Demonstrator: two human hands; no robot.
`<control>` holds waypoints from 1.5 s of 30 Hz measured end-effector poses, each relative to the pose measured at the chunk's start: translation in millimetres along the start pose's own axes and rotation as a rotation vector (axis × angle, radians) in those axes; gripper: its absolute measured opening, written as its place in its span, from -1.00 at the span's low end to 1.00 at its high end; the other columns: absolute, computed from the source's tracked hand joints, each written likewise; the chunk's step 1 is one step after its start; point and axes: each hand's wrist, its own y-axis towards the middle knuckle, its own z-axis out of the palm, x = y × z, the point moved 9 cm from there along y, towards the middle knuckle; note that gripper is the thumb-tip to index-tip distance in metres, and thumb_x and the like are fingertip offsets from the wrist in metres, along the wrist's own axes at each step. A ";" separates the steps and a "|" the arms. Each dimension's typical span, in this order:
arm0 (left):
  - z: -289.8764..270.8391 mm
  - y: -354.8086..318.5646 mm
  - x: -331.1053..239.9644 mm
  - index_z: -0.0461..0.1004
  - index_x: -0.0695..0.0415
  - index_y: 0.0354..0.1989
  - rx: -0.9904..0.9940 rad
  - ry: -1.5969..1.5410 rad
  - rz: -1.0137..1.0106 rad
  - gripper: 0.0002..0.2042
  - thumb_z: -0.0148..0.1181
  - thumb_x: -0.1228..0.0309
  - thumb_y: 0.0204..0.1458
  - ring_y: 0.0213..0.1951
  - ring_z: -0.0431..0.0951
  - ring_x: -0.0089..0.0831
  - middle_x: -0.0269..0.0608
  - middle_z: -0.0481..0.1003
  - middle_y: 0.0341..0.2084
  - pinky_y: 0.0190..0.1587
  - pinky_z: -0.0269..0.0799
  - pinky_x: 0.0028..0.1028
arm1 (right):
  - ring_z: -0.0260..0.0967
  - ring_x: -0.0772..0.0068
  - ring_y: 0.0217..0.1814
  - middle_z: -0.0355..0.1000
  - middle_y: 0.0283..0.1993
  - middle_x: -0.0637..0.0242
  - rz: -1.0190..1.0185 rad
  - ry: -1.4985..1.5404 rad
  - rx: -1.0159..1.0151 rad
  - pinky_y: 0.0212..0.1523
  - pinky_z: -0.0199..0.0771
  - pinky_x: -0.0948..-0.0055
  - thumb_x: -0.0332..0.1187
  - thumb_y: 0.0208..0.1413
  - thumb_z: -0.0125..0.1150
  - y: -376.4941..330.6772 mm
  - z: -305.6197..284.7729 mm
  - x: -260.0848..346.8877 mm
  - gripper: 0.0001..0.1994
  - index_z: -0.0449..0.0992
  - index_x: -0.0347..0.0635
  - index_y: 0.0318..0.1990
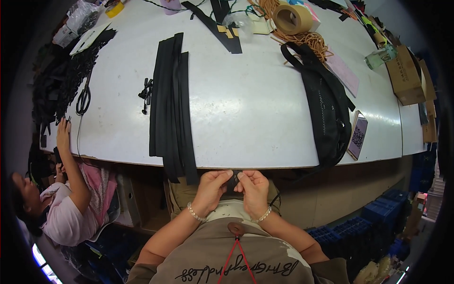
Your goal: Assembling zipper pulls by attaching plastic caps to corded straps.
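Both my hands meet at the table's near edge, close to my lap. Between them is a small piece of black strap [231, 182], mostly hidden by the fingers. My left hand [213, 185] pinches its left side, thumb pressed on top. The right side is gripped by my right hand [252, 186], also thumb on top. Just left of my hands lies a stack of long black strips [171, 104], its near ends hanging over the edge. Small black plastic parts [146, 94] rest beside that stack.
A black mesh bag [326, 104] and a phone [358, 135] lie to the right. Tape [292, 20], tan cord [305, 41] and more black strips [220, 29] are at the back. Scissors [83, 99] lie left, near a co-worker [71, 203]. Blue crates [378, 208] stand below right.
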 end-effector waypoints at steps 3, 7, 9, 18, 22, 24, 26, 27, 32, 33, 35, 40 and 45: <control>-8.4 4.2 5.7 0.52 0.21 -0.34 0.004 0.093 -0.010 -0.91 0.13 0.46 0.12 -0.50 0.47 -0.60 -0.32 0.54 -0.47 -0.47 0.38 -0.59 | 0.24 0.62 -0.63 0.37 -0.52 0.34 -0.008 0.009 -0.010 -0.52 0.40 0.55 -0.59 0.09 0.13 -0.1 1.4 0.2 -0.97 0.41 -0.32 -0.35; -2.8 -0.6 -4.2 0.54 0.17 -0.33 -0.025 0.161 -0.010 -0.92 0.16 0.44 0.11 -0.52 0.44 -0.68 -0.38 0.54 -0.47 -0.50 0.32 -0.66 | 0.25 0.62 -0.61 0.38 -0.51 0.33 -0.013 0.007 -0.036 -0.51 0.41 0.54 -0.59 0.09 0.13 -0.2 -1.3 -1.4 -0.97 0.41 -0.33 -0.35; -0.5 -0.3 -5.1 0.55 0.15 -0.34 0.003 0.178 -0.004 -0.93 0.19 0.43 0.10 -0.52 0.42 -0.72 -0.41 0.53 -0.48 -0.52 0.29 -0.70 | 0.26 0.62 -0.60 0.39 -0.50 0.32 -0.025 0.027 -0.032 -0.50 0.42 0.54 -0.59 0.10 0.13 -0.5 0.2 -0.7 -0.98 0.41 -0.33 -0.34; 0.2 -2.6 -11.2 0.55 0.17 -0.32 -0.036 0.145 0.098 -0.92 0.19 0.44 0.09 -0.50 0.41 -0.74 -0.42 0.53 -0.46 -0.51 0.29 -0.70 | 0.39 0.55 -0.49 0.42 -0.46 0.29 0.004 -0.037 0.085 -0.37 0.54 0.47 -0.55 0.14 0.10 0.8 3.8 -1.9 -0.96 0.41 -0.35 -0.29; 2.5 -2.5 -17.1 0.56 0.18 -0.31 -0.035 0.190 0.155 -0.91 0.20 0.45 0.08 -0.49 0.40 -0.76 -0.41 0.54 -0.45 -0.48 0.28 -0.70 | 0.44 0.51 -0.44 0.43 -0.44 0.27 0.032 -0.007 0.102 -0.32 0.58 0.45 -0.54 0.15 0.09 -0.4 6.7 -2.4 -0.95 0.40 -0.36 -0.28; -0.4 -2.9 -14.9 0.56 0.24 -0.26 -0.050 0.219 0.094 -0.89 0.20 0.49 0.07 -0.38 0.48 -0.68 -0.33 0.57 -0.38 -0.33 0.38 -0.64 | 0.46 0.48 -0.42 0.44 -0.43 0.25 0.087 -0.008 0.105 -0.30 0.60 0.45 -0.54 0.16 0.09 0.3 5.1 -7.8 -0.94 0.40 -0.37 -0.28; 3.4 -3.7 -18.3 0.56 0.22 -0.30 -0.052 0.218 0.137 -0.91 0.19 0.49 0.07 -0.44 0.44 -0.70 -0.36 0.55 -0.43 -0.39 0.34 -0.65 | 0.47 0.46 -0.42 0.46 -0.41 0.24 0.101 0.015 0.108 -0.32 0.57 0.48 -0.53 0.16 0.10 0.0 5.3 -10.1 -0.93 0.41 -0.38 -0.26; 4.7 -3.7 -21.8 0.55 0.21 -0.34 -0.055 0.214 0.179 -0.93 0.19 0.49 0.06 -0.49 0.39 -0.73 -0.40 0.53 -0.47 -0.45 0.29 -0.67 | 0.49 0.44 -0.42 0.47 -0.39 0.24 0.116 0.037 0.111 -0.35 0.55 0.52 -0.52 0.15 0.11 -0.2 5.7 -12.0 -0.91 0.42 -0.39 -0.25; 1.5 2.6 -22.3 0.53 0.19 -0.38 -0.045 0.268 0.168 -0.97 0.17 0.55 0.04 -0.50 0.38 -0.73 -0.43 0.50 -0.51 -0.44 0.29 -0.66 | 0.44 0.48 -0.47 0.44 -0.43 0.23 0.065 -0.006 0.085 -0.32 0.59 0.43 -0.55 0.16 0.08 1.5 5.7 -9.0 -0.95 0.41 -0.37 -0.29; 1.1 4.2 -22.0 0.52 0.19 -0.39 -0.036 0.275 0.168 -0.97 0.16 0.56 0.04 -0.50 0.38 -0.72 -0.44 0.49 -0.52 -0.44 0.30 -0.66 | 0.42 0.49 -0.48 0.44 -0.43 0.23 0.029 -0.022 0.088 -0.34 0.58 0.42 -0.55 0.15 0.09 2.2 5.8 -7.5 -0.95 0.41 -0.37 -0.30; 6.9 3.4 -24.4 0.51 0.19 -0.39 -0.016 0.250 0.151 -0.97 0.15 0.57 0.04 -0.50 0.38 -0.73 -0.43 0.49 -0.52 -0.43 0.30 -0.65 | 0.40 0.50 -0.49 0.43 -0.44 0.23 0.024 -0.012 0.074 -0.35 0.57 0.42 -0.55 0.15 0.09 3.0 5.4 -8.5 -0.96 0.41 -0.37 -0.30; 10.1 6.5 -28.9 0.50 0.19 -0.39 0.014 0.256 0.167 -0.97 0.14 0.58 0.04 -0.49 0.38 -0.73 -0.43 0.49 -0.52 -0.43 0.32 -0.63 | 0.36 0.52 -0.51 0.42 -0.44 0.25 0.015 0.040 0.050 -0.38 0.54 0.42 -0.57 0.15 0.08 3.4 8.9 -7.7 -0.97 0.41 -0.36 -0.31; -1.1 3.4 -21.7 0.51 0.22 -0.33 -0.037 0.330 0.129 -0.95 0.21 0.54 0.04 -0.44 0.42 -0.71 -0.38 0.51 -0.45 -0.39 0.36 -0.64 | 0.35 0.55 -0.53 0.42 -0.43 0.29 -0.014 0.083 0.053 -0.40 0.53 0.47 -0.57 0.13 0.10 4.6 6.3 -10.7 -0.95 0.42 -0.37 -0.27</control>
